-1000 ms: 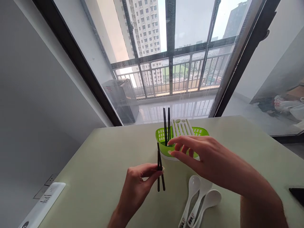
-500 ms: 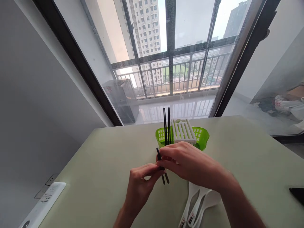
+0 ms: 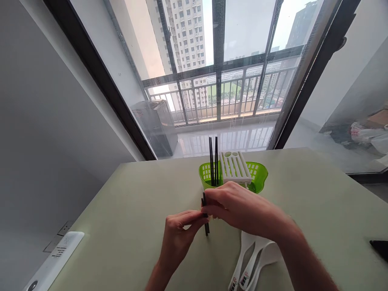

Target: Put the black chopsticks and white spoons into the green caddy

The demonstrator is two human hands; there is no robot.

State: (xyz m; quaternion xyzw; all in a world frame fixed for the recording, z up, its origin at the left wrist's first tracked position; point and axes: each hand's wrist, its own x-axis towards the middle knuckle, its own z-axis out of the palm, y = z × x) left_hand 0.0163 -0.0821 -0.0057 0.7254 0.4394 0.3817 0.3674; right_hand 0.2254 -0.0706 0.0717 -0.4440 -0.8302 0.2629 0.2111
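Dark chopsticks (image 3: 207,228) are pinched between the fingertips of my left hand (image 3: 181,236), seen nearly end-on. From the right, the thumb and fingers of my right hand (image 3: 239,206) close on the same chopsticks, just above the left fingertips. Both hands meet in front of a green basket (image 3: 257,176) with perforated sides. More black chopsticks (image 3: 211,161) stand upright in its left part. A white slotted rack (image 3: 235,166) sits over its middle. Below my right wrist lie three white spoons (image 3: 249,264), their bowls partly hidden by the forearm.
The pale green table (image 3: 127,202) reaches back to a glass door. A white power strip (image 3: 57,260) lies along the left edge. A black object (image 3: 379,247) is at the right edge, cut off by the frame.
My right hand has come down and left from above the basket and taken hold of the chopsticks beside my left fingers. The chopsticks tilted, then drew closer together.
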